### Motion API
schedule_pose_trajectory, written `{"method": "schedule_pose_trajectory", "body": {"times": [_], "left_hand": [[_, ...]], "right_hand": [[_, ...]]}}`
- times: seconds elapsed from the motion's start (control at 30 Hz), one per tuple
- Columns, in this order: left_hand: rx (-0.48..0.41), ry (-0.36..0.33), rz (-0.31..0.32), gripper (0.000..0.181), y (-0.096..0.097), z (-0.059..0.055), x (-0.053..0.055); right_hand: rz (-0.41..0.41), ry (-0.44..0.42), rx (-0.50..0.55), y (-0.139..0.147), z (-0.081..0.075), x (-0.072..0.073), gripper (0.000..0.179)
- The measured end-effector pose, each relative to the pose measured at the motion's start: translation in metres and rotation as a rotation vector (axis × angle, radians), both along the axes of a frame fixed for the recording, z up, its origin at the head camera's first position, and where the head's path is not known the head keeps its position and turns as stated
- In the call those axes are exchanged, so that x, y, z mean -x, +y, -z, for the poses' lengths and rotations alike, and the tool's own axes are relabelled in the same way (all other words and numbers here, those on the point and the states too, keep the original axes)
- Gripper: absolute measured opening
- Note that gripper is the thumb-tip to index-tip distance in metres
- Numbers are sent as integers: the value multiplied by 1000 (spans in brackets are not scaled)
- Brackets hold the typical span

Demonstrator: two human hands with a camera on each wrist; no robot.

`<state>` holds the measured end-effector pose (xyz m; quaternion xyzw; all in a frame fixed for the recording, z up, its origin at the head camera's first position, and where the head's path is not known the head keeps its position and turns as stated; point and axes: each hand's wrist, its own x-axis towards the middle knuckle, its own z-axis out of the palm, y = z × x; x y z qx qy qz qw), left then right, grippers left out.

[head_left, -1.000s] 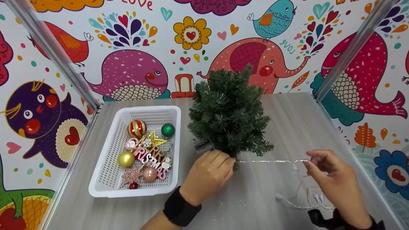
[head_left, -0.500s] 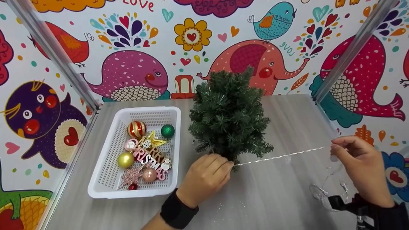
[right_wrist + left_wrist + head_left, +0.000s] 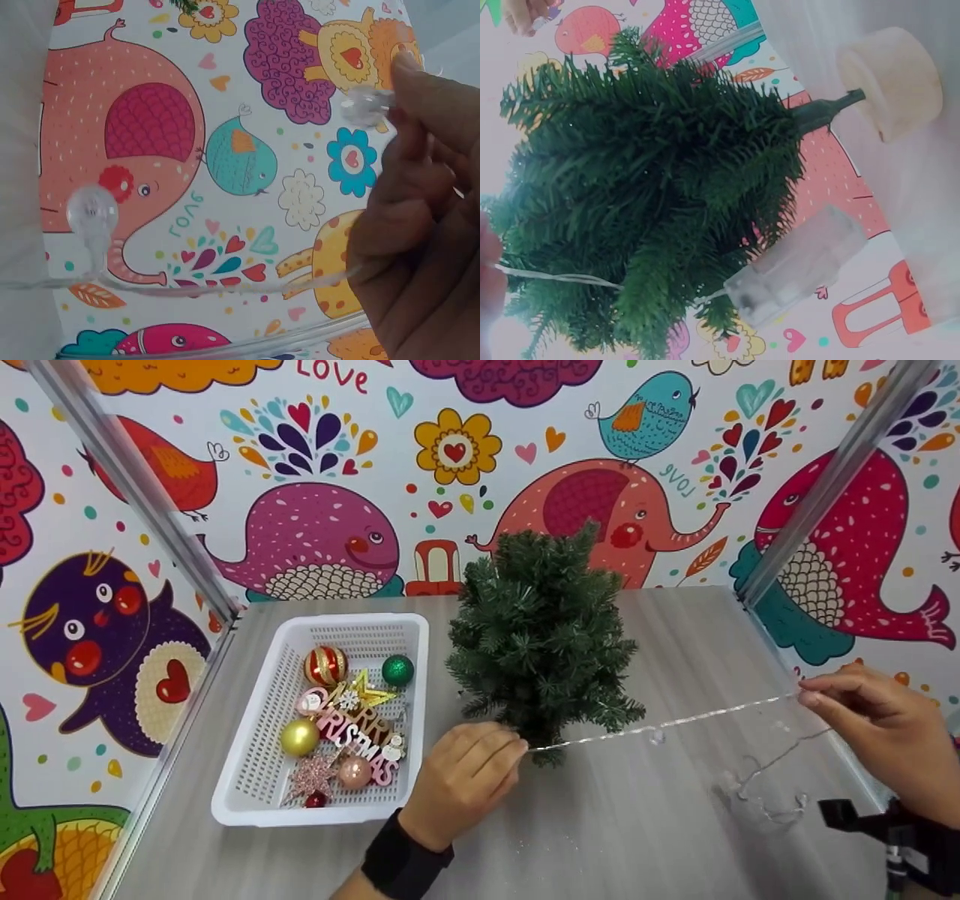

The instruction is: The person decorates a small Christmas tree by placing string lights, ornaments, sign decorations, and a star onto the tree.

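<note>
A small artificial Christmas tree (image 3: 544,630) stands mid-table on a round wooden base (image 3: 896,82). At its lower front, my left hand (image 3: 469,780) pinches one part of a clear string of lights (image 3: 675,723). Off to the right, my right hand (image 3: 881,727) pinches the same string between thumb and fingers, so it runs straight between both hands. Clear round bulbs (image 3: 94,214) sit along the wire in the right wrist view, one close to my right fingertips. A transparent box (image 3: 795,262) on the string shows beside the branches in the left wrist view.
Left of the tree, a white plastic basket (image 3: 225,802) holds baubles, stars and a Merry Christmas sign (image 3: 360,735). Loose string loops hang below my right hand. Patterned walls with metal corner posts (image 3: 832,480) enclose the grey table (image 3: 637,840).
My right hand has moved right and up, drawing out a longer straight length of string. My left hand has shifted slightly left and down, still pinching the wire.
</note>
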<state>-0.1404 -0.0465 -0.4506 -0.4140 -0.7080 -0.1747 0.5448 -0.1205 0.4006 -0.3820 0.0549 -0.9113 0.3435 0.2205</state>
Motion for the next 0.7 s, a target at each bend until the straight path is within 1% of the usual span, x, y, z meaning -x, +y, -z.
{"method": "schedule_pose_trajectory", "body": {"times": [0.13,0.2,0.33,0.47,0.53,0.63,0.7], "left_hand": [[-25,8,11,15,-2,-1,1],[-40,13,19,15,-4,-1,1],[-63,6,24,15,-7,-2,3],[-58,-13,24,14,-7,-1,4],[-49,-15,24,14,-7,0,4],[-41,-20,19,14,-5,2,3],[-37,-28,13,14,-4,2,3]], "right_hand": [[5,7,-78,12,-8,3,18],[19,14,-89,18,-10,5,19],[48,51,-78,33,-12,9,18],[62,129,-62,50,-13,13,14],[49,182,-68,54,-13,16,12],[62,205,-56,54,-13,21,14],[86,190,-27,51,-13,23,18]]}}
